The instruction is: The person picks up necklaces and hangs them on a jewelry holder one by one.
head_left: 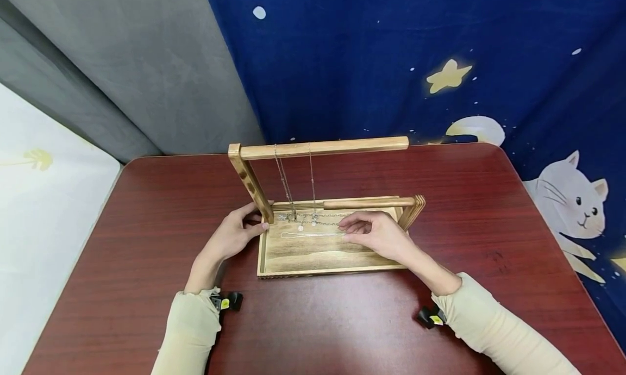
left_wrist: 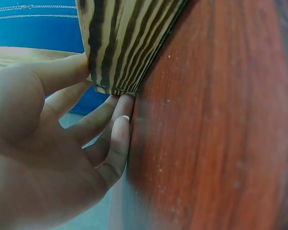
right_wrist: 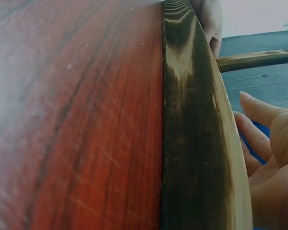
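A wooden jewelry stand (head_left: 332, 263) has a shallow tray base, a tall bar and a lower bar. My left hand (head_left: 233, 233) grips its left rear corner; in the left wrist view the thumb lies on one side of the striped wood, fingertips at its lower edge. Two fine necklaces hang from the tall bar (head_left: 352, 145), their pendants low over the tray. A silver necklace (head_left: 310, 235) lies stretched across the tray, its right end between the thumb and fingertips of my right hand (head_left: 379, 233). Another chain (head_left: 327, 223) runs behind it toward the same fingers.
The lower bar (head_left: 369, 202) stands along the tray's rear, just behind my right hand. The stand sits on a dark red wooden table (head_left: 318, 320). Blue and grey curtains (head_left: 342, 65) hang behind the table's far edge.
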`<state>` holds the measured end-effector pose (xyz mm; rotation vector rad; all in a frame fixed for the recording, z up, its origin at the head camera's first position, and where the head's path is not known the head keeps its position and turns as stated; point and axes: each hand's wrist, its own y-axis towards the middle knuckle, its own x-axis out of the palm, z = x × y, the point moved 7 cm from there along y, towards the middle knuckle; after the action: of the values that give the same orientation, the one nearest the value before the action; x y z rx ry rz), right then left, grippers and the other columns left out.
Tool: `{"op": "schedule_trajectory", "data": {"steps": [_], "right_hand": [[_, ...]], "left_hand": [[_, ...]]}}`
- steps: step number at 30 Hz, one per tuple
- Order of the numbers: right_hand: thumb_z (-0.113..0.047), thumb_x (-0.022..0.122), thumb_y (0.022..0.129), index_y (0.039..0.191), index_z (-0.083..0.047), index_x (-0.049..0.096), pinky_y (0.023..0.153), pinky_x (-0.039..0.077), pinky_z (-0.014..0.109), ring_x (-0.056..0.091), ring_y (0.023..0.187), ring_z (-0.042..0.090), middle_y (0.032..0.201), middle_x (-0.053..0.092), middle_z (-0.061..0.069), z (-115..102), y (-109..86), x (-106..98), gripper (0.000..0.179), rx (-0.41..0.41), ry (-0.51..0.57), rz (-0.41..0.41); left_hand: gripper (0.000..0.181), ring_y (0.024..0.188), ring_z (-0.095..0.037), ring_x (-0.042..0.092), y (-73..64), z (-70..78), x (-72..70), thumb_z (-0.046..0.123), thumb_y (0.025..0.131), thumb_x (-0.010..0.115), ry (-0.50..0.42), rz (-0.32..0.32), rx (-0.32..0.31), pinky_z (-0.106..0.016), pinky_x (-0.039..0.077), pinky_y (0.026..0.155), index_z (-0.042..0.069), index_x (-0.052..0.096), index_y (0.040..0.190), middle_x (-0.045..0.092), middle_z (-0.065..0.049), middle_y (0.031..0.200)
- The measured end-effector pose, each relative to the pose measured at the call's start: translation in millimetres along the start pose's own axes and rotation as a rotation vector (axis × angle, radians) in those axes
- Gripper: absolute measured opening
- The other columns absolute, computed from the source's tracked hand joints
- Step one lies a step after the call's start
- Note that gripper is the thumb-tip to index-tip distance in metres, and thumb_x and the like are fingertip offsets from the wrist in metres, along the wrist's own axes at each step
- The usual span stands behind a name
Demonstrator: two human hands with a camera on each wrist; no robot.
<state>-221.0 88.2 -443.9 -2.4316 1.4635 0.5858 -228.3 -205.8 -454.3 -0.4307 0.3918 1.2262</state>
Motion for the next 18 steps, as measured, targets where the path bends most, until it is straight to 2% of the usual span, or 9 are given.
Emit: {"op": "schedule_trajectory", "data": {"steps": [8,18], "right_hand": [[-0.018,0.077,0.088,0.105,-0.015,0.076,0.076,0.054,0.027,0.066,0.085,0.010,0.092,0.072,-0.007,2,4.7,2,0.017,0.020,-0.064,0.023],[-0.016,0.076,0.089,0.105,-0.011,0.075,0.078,0.054,0.026,0.066,0.086,0.011,0.094,0.072,-0.004,5,11.7,7,0.018,0.044,-0.087,0.000]], "left_hand": [[0.049,0.104,-0.026,0.064,3.1,-3.7,-1.0,0.009,0.097,0.065,0.023,-0.007,0.006,-0.031,0.053,0.079,0.014,0.054,0.144,0.067,-0.015,0.113],[0.051,0.105,-0.028,0.063,1.4,-2.0,-1.6,0.012,0.097,0.066,0.012,-0.008,-0.011,-0.031,0.052,0.080,0.012,0.052,0.145,0.066,-0.017,0.115]]}}
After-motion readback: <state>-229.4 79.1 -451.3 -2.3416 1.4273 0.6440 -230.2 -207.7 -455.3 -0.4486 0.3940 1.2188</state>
